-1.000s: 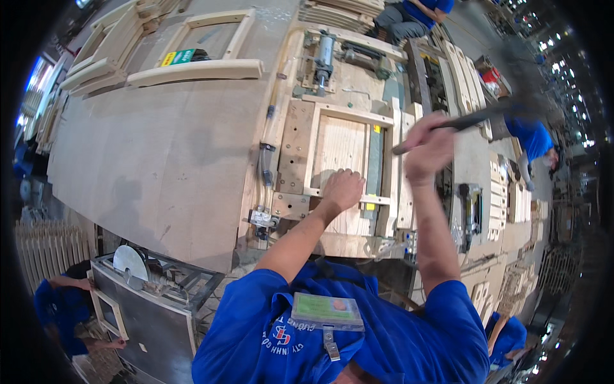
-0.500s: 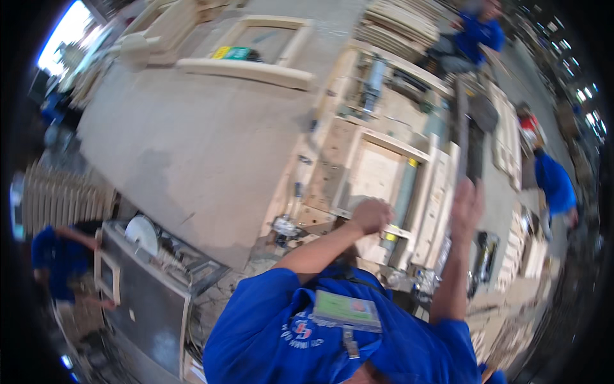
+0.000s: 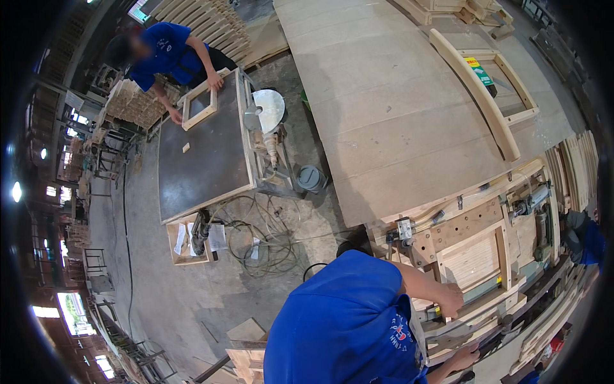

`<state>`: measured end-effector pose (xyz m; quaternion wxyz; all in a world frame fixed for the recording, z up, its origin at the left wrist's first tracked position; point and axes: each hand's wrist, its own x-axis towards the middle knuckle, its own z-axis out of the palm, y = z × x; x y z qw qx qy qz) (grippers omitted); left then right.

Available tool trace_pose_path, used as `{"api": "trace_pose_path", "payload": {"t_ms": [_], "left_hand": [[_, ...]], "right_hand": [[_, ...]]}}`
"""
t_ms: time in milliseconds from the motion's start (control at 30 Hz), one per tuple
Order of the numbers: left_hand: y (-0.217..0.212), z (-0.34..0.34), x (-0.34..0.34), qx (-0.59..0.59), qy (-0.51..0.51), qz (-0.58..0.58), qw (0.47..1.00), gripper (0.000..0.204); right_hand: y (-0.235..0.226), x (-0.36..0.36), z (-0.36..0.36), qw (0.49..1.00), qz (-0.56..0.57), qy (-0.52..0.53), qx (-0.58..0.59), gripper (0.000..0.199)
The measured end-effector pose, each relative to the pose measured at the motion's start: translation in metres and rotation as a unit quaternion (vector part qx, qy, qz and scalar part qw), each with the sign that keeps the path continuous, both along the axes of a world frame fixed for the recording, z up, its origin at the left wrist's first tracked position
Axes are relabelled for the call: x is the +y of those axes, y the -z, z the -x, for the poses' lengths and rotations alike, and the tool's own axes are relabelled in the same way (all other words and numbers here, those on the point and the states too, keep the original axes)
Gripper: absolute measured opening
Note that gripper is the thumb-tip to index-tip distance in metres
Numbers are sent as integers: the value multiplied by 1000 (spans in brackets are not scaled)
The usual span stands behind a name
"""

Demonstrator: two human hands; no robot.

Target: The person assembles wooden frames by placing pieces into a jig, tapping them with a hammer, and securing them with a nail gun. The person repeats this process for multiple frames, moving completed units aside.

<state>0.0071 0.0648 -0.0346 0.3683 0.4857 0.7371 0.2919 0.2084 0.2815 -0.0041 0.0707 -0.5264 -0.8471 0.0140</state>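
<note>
A rectangular light wooden frame (image 3: 503,256) lies in the wooden work jig on the bench at the right. My left hand (image 3: 451,300) is closed at its near end, beside a small yellow tab; what the fingers hold is hidden. Closer to the lower edge, my right hand (image 3: 464,357) is held out by the long wooden rails, fingers slightly bent, with nothing visible in it. A perforated wooden plate (image 3: 470,224) and a small metal clamp device (image 3: 405,229) are beyond my left hand. A pneumatic cylinder (image 3: 531,200) is fixed at the bench's far part.
A large board-topped table (image 3: 364,134) carries a curved wooden rail (image 3: 476,96) and another frame (image 3: 521,89) with a green-yellow package. At the left, a co-worker (image 3: 169,54) handles a small frame (image 3: 200,109) on a dark-topped table (image 3: 204,169). Hoses (image 3: 262,237) coil on the floor.
My view has swung left, so the bench now appears at the lower right and the co-worker's table shows fully. My right hand has dropped from its raised position toward the rails.
</note>
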Motion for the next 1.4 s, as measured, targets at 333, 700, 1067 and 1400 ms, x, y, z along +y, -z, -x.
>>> {"api": "trace_pose_path", "payload": {"t_ms": [333, 700, 1067, 1400], "left_hand": [[-1, 3, 7, 85, 156, -48, 983, 38], [-6, 8, -27, 88, -22, -144, 985, 34], [-53, -48, -34, -41, -1, -259, 965, 15], [-60, -59, -37, -195, 116, -99, 969, 27]], "right_hand": [[28, -25, -13, 997, -19, 44, 61, 36], [-70, -31, -15, 982, -125, -42, 133, 29], [-56, 37, -136, 995, 27, 91, 22, 72], [-116, -23, -121, 944, 193, 209, 167, 44]]}}
